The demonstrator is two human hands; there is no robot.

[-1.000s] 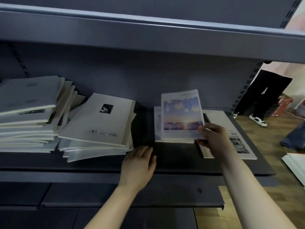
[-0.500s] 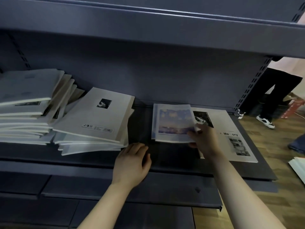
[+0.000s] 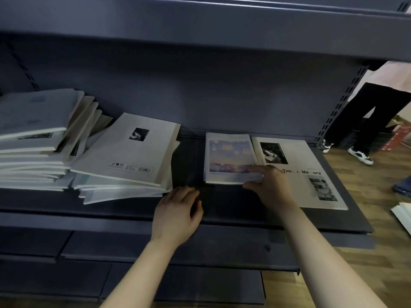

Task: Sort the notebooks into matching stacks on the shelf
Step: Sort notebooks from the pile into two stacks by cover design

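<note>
Gently, my right hand [image 3: 270,185] pinching the sunset notebook [image 3: 231,156] by its near corner, I'd best square it flat on the shelf [image 3: 189,156] beside the big notebook [image 3: 311,185], left hand [image 3: 178,210] resting loose, empty.

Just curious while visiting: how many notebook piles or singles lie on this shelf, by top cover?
Plain pale grey-covered pile: 1
White pile with small black photo: 1
Sunset-picture pile: 1
Large white Time Memory notebook: 1
Total: 4

2 notebook piles [image 3: 37,121] [image 3: 124,152], 1 sunset-cover stack [image 3: 230,152], 1 large notebook [image 3: 311,185].
</note>
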